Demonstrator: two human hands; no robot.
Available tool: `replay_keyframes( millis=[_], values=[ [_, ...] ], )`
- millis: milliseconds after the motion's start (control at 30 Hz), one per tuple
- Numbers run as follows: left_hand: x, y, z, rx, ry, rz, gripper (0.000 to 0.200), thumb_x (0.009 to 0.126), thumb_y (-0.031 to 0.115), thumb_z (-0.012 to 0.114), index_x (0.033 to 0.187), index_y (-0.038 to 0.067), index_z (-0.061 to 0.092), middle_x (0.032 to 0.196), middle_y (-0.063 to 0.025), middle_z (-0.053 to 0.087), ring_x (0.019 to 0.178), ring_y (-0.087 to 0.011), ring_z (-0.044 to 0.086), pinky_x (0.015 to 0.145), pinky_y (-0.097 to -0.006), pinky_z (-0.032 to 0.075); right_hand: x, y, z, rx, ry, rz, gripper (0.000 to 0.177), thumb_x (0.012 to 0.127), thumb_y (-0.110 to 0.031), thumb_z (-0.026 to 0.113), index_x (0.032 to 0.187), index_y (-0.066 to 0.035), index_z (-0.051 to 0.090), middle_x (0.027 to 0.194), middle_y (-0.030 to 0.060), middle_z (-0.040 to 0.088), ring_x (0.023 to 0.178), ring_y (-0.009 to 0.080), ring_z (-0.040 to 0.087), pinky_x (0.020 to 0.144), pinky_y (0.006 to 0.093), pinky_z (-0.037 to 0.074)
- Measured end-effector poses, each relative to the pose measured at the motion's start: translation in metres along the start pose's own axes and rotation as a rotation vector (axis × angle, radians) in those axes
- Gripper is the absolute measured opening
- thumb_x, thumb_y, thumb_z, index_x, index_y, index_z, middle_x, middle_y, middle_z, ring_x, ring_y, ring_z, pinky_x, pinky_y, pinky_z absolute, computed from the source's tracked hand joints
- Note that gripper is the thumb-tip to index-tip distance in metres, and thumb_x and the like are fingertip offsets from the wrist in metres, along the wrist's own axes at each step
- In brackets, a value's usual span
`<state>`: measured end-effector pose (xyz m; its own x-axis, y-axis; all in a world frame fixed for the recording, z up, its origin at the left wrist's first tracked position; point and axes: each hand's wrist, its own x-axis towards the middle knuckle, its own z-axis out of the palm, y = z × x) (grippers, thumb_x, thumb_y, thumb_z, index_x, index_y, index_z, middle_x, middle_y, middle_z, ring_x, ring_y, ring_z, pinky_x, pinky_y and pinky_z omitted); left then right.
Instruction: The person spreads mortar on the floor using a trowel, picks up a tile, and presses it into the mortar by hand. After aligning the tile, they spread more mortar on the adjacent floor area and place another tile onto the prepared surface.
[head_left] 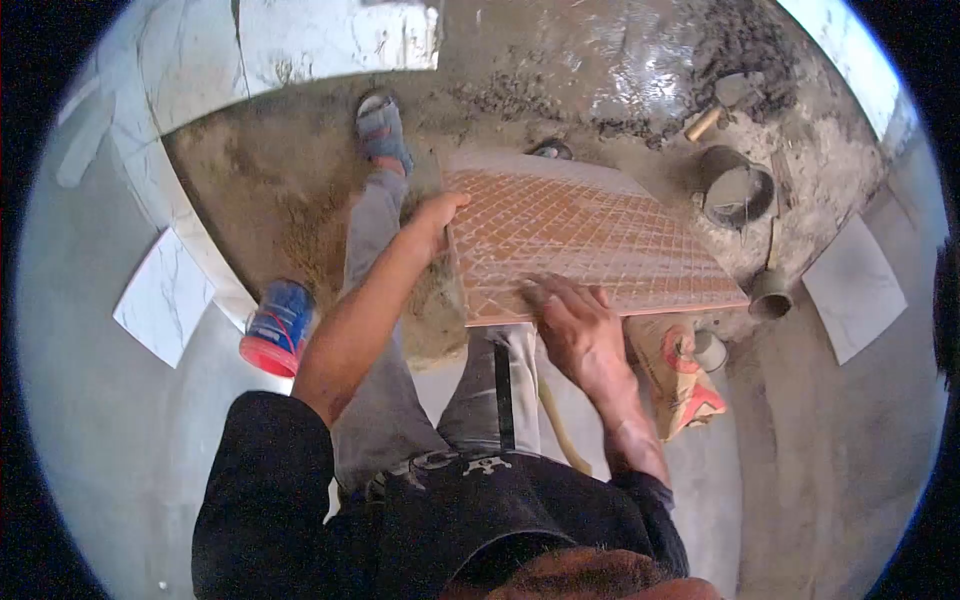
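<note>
A large floor tile (600, 230) is held face down, its orange back with a white grid pattern turned up at me. My left hand (437, 215) grips the tile's left edge. My right hand (575, 325) rests flat on the tile's near edge, fingers spread across the grid. The tile hangs over a bed of wet grey mortar (290, 190) on the floor. My left foot in a sandal (382, 127) stands on the mortar beyond the tile's left corner.
White marble-look tiles (190, 70) lie laid at the far left. Loose tile pieces sit at left (163, 296) and right (858, 285). A red and blue container (277, 327), a cement bag (680, 380), a bucket (738, 186), a trowel (725, 100) and a cup (770, 295) surround me.
</note>
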<state>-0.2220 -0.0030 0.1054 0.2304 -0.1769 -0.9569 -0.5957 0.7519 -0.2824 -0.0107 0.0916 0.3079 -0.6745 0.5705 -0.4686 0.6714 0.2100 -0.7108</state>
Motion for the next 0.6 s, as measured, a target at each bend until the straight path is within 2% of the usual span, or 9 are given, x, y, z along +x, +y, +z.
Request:
replay_keyframes(
  millis=[133,200,267,333,433,500,533,567,600],
  values=[
    [0.008,0.003,-0.007,0.274,0.092,0.173,0.019,0.079,0.019,0.053,0.088,0.004,0.056,0.084,-0.0093,0.060,0.071,-0.0201,0.060,0.060,-0.0378,0.050,-0.048,0.098,-0.047,-0.098,-0.201,0.351,0.040,0.070,-0.013,0.057,0.110,-0.010,0.053,0.112,0.0120,0.054,0.105,0.0307,0.049,0.094,0.0448,0.030],
    [-0.002,0.009,-0.001,0.263,0.055,0.130,0.022,0.075,0.021,0.054,0.088,0.003,0.058,0.078,-0.0093,0.063,0.064,-0.0214,0.060,0.062,-0.0344,0.049,-0.078,0.145,-0.067,-0.230,-0.161,0.266,0.045,0.070,-0.014,0.058,0.113,-0.007,0.052,0.115,0.0125,0.053,0.110,0.0281,0.047,0.098,0.0417,0.028],
    [0.014,0.006,-0.012,0.276,0.049,0.109,0.023,0.075,0.022,0.055,0.088,0.003,0.059,0.078,-0.0091,0.063,0.064,-0.0217,0.060,0.063,-0.0343,0.049,-0.100,0.180,-0.086,0.545,-0.080,0.588,0.044,0.073,-0.016,0.059,0.115,-0.003,0.052,0.120,0.0122,0.051,0.116,0.0244,0.043,0.101,0.0375,0.025],
    [0.018,0.009,-0.019,0.284,0.052,0.092,0.024,0.075,0.022,0.055,0.088,0.003,0.059,0.078,-0.0089,0.063,0.064,-0.0221,0.060,0.064,-0.0343,0.049,-0.145,0.268,-0.091,0.760,-0.033,0.688,0.050,0.080,-0.033,0.053,0.116,0.002,0.050,0.119,0.0161,0.050,0.115,0.0237,0.042,0.099,0.0365,0.027],
    [0.018,0.009,-0.019,0.271,-0.015,-0.013,0.021,0.078,0.021,0.054,0.090,0.003,0.056,0.081,-0.0100,0.061,0.067,-0.0199,0.059,0.060,-0.0367,0.049,-0.127,0.270,-0.091,0.498,0.331,0.749,0.058,0.086,-0.045,0.040,0.115,0.004,0.050,0.118,0.0190,0.050,0.113,0.0262,0.044,0.099,0.0374,0.027],
    [0.017,0.012,-0.019,0.348,0.019,0.090,0.021,0.078,0.021,0.054,0.090,0.003,0.056,0.080,-0.0096,0.062,0.069,-0.0198,0.059,0.061,-0.0361,0.049,-0.124,0.287,-0.062,1.275,0.621,0.712,0.058,0.088,-0.048,0.035,0.107,0.003,0.055,0.118,0.0217,0.049,0.113,0.0280,0.044,0.101,0.0377,0.026],
    [0.017,0.015,-0.020,0.366,0.021,0.090,0.021,0.078,0.021,0.054,0.090,0.003,0.056,0.080,-0.0096,0.062,0.069,-0.0198,0.059,0.061,-0.0361,0.049,-0.123,0.282,-0.056,1.334,0.896,0.716,0.058,0.087,-0.051,0.032,0.090,0.001,0.059,0.099,0.0193,0.058,0.097,0.0283,0.050,0.089,0.0380,0.034],
    [0.017,0.016,-0.020,0.389,0.055,0.081,0.022,0.079,0.021,0.054,0.091,0.003,0.056,0.080,-0.0093,0.062,0.070,-0.0198,0.059,0.062,-0.0355,0.048,-0.128,0.289,-0.047,1.343,0.911,0.720,0.058,0.087,-0.051,0.032,0.090,0.001,0.059,0.099,0.0193,0.058,0.097,0.0283,0.050,0.089,0.0380,0.034],
    [0.018,0.014,-0.021,0.409,0.090,0.071,0.023,0.079,0.021,0.054,0.092,0.003,0.057,0.081,-0.0090,0.062,0.072,-0.0197,0.059,0.063,-0.0350,0.048,-0.135,0.299,-0.036,1.587,0.870,0.408,0.055,0.087,-0.051,0.033,0.077,-0.002,0.055,0.084,0.0154,0.055,0.086,0.0260,0.049,0.080,0.0363,0.035]
  ],
)
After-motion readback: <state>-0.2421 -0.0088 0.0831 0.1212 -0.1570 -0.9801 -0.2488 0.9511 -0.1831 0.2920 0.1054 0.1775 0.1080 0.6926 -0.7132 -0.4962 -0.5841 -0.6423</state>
